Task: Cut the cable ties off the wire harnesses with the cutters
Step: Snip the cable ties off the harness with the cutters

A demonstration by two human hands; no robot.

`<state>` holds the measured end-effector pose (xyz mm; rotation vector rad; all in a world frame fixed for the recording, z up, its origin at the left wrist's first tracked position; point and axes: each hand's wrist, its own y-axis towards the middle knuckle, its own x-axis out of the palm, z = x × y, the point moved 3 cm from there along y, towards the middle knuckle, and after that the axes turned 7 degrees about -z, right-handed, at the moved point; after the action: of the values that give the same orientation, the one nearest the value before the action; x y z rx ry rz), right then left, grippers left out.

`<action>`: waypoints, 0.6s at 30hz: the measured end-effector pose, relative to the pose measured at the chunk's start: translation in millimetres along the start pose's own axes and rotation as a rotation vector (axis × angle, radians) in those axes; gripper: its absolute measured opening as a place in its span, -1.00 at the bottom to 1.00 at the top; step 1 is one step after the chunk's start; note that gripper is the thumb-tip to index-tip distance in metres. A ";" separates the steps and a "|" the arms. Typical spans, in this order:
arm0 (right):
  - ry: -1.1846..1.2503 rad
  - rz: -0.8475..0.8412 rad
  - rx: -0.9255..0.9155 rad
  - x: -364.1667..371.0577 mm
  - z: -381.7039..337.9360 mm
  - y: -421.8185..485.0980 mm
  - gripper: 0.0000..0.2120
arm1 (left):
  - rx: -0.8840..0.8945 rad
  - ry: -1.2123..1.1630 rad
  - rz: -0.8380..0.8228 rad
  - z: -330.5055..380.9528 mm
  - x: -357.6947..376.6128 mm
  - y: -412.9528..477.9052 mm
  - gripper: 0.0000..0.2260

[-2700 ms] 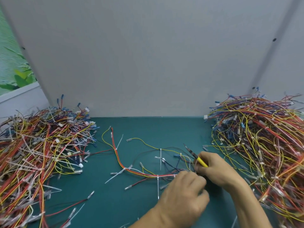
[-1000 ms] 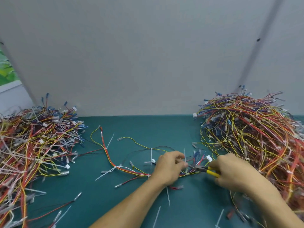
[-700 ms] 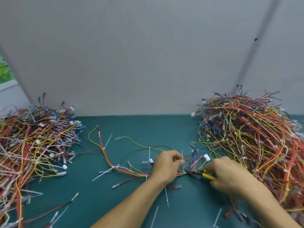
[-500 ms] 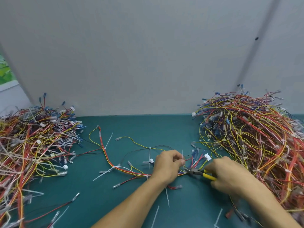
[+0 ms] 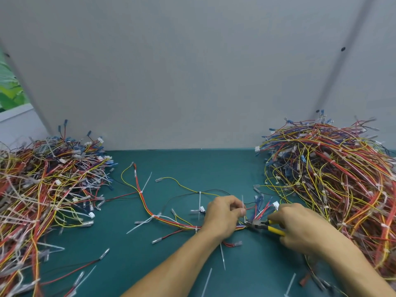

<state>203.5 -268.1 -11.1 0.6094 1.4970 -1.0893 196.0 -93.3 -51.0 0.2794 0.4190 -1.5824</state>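
While the left hand (image 5: 222, 215) pinches the harness (image 5: 171, 220) on the green table (image 5: 192, 166), the right hand (image 5: 300, 228) grips the cutters (image 5: 258, 224) at its bundled wires. A blade set too deep could nick a wire instead of the tie.

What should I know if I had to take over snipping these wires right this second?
Left hand pinches the wire harness lying spread on the green mat.
Right hand grips the yellow-handled cutters, tips at the bundle right beside the left hand.
Done: several cut cable ties lie loose on the mat.
Left: this harness still wears ties, such as the white tie on its yellow wire. Then come the left pile and the right pile of harnesses; I cannot tell which is finished.
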 end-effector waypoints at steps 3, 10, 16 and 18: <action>-0.011 0.005 -0.018 0.6 0.5 2.3 -0.85 | 0.005 0.007 -0.006 0.2 0.7 -0.3 -0.93; -0.007 0.032 -0.072 2.6 1.1 3.0 -0.70 | 0.008 0.003 0.024 -0.2 0.6 -0.2 -0.97; -0.006 0.044 -0.088 0.0 1.3 2.8 -0.69 | 0.020 -0.014 0.014 0.4 1.1 -1.1 -0.97; -0.013 0.036 -0.088 0.4 2.3 2.6 -0.74 | 0.018 -0.011 0.023 -1.1 1.0 -0.4 -0.97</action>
<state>206.6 -269.0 -12.1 0.5645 1.5091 -0.9924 195.4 -93.7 -52.4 0.2878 0.3919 -1.5649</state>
